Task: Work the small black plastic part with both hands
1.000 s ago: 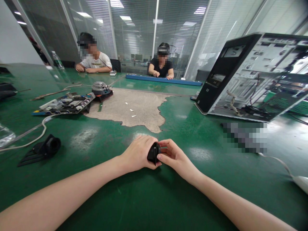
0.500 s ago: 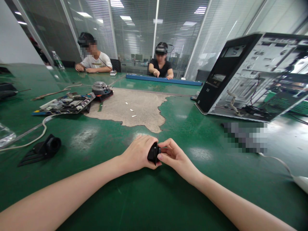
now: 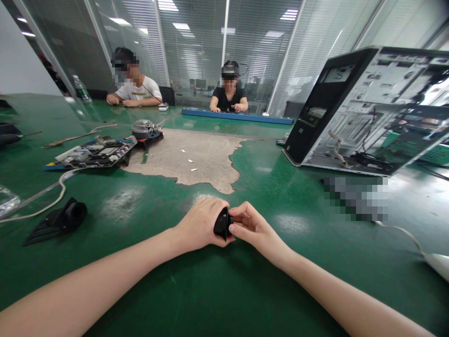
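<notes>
The left hand's grip (image 3: 199,225) is curled around a small black plastic part (image 3: 220,224), palm and fingers over its far side and thumb below. The right hand's grip (image 3: 255,230) is nearly closed, thumb and fingertips pinching the right end of the same part. Both hands meet low over the green bench (image 3: 224,290), well short of its far edge, midway between its sides; whether the part touches the surface, I cannot tell.

Toward the bench's left side lies another black plastic part (image 3: 72,217) with a round opening. Beyond it a white cable (image 3: 63,187) curves up to a circuit board (image 3: 93,153), and just beside the board's far right corner stands a fan cooler (image 3: 143,130). A bare brown patch (image 3: 206,145) in the bench top bears a few white scraps.

On the right side stands an open computer tower (image 3: 317,107), its metal inside showing. In front of it lies a dark object, blurred out.

A long blue bar (image 3: 236,117) lies along the far edge, where a person in black (image 3: 229,98) sits; a person in white (image 3: 140,89) sits nearer the far left corner.
</notes>
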Available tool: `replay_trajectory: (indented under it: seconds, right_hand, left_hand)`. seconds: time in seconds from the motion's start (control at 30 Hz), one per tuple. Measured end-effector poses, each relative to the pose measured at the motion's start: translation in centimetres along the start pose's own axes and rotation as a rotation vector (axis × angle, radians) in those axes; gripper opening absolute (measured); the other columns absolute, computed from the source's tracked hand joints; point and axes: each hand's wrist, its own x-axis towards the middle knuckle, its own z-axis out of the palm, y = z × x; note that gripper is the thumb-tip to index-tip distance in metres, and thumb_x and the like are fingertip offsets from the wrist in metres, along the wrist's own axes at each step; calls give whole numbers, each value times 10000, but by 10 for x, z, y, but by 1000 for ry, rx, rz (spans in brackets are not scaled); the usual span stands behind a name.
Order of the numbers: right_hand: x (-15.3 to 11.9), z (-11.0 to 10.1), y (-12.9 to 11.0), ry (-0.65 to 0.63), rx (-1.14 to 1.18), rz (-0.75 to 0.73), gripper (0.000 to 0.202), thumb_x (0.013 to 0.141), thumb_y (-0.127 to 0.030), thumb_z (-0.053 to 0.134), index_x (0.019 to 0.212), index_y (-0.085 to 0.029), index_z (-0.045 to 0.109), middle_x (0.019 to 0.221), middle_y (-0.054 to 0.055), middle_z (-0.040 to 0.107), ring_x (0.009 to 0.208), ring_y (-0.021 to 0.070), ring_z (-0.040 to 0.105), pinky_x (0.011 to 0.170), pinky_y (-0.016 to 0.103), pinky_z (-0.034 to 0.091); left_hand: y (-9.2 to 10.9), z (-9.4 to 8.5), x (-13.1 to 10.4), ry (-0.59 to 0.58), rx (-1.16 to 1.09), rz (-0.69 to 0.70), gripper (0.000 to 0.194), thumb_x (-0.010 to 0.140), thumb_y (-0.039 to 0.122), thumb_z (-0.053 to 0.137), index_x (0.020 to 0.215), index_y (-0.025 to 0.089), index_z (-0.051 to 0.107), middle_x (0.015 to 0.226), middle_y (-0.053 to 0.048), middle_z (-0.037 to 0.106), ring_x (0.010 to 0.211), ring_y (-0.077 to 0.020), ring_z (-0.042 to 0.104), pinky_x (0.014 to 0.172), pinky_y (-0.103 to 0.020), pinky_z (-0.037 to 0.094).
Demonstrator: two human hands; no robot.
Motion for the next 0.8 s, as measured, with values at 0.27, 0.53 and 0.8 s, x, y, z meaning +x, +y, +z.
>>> replay_trajectory:
  seconds: [0.27, 0.53, 0.8]
  right_hand:
    - [2, 1, -2, 27, -62, 16, 314, 690, -294, 650, 919, -209, 453, 910, 19, 541, 905, 152, 545, 852, 349, 427]
    - [0, -1, 2, -14, -46, -28, 301, 672, -261, 675, 853, -224, 437, 933, -5, 525, 886, 129, 549, 823, 320, 442]
    - [2, 1, 2, 26, -74, -19, 323, 694, -298, 649, 931, -215, 447, 919, 17, 526, 896, 146, 535, 820, 329, 435]
  left_hand:
    - [1, -1, 1, -11, -6, 3, 445, 608, 377, 612, 959, 181, 420, 872, -38, 551, 807, -225, 519, 701, -332, 359]
    - [0, 0, 0, -10, 12, 3, 447, 603, 355, 599, 971, 178, 418, 880, -42, 549, 801, -224, 521, 706, -332, 360]
    - [1, 0, 1, -10, -1, -8, 435, 607, 380, 613, 947, 184, 425, 843, -23, 543, 787, -215, 517, 694, -326, 354]
